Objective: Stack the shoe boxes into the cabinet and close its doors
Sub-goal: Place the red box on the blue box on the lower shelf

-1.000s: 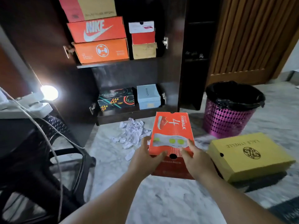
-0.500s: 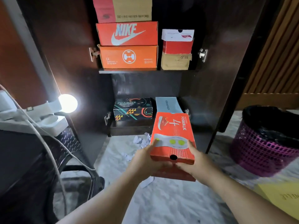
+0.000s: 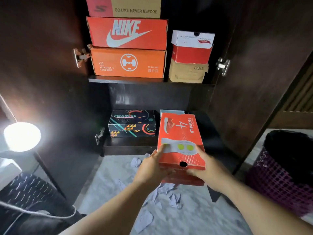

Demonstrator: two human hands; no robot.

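A bright round lamp (image 3: 22, 136) glares at the far left, washing out whatever stands around it, and a pale cable (image 3: 39, 213) crosses dark, blurred shapes below it that I can't identify. The cabinet (image 3: 171, 99) stands open, its left door (image 3: 50, 65) and right door (image 3: 264, 73) swung wide.

On the upper shelf (image 3: 125, 80), at its left end, an orange box (image 3: 127, 62) carries a Nike box (image 3: 127, 33), and above that a Skechers box (image 3: 123, 7) is cut off by the top of the view. Toward the right end of that shelf a brown carton (image 3: 188, 72) bears a red and white box (image 3: 192, 46).

On the bottom shelf (image 3: 128, 146) a black Foamies box (image 3: 132, 123) sits at the left. Just beside it, at the right end, only the back edge of a pale blue box (image 3: 171, 111) shows; the rest is hidden behind the orange Go Walk box (image 3: 179, 143).

That Go Walk box is held out at the front edge of the bottom shelf, its far end over the blue box; whether they touch is unclear. The left hand (image 3: 152, 168) grips its near left corner, thumb on the lid. The right hand (image 3: 206, 170) clasps the near right corner, fingers wrapped under the box.

Crumpled paper (image 3: 162, 195) litters the marble floor (image 3: 194, 217). At the right edge a purple bin (image 3: 284, 180) with a black liner is partly cut off.
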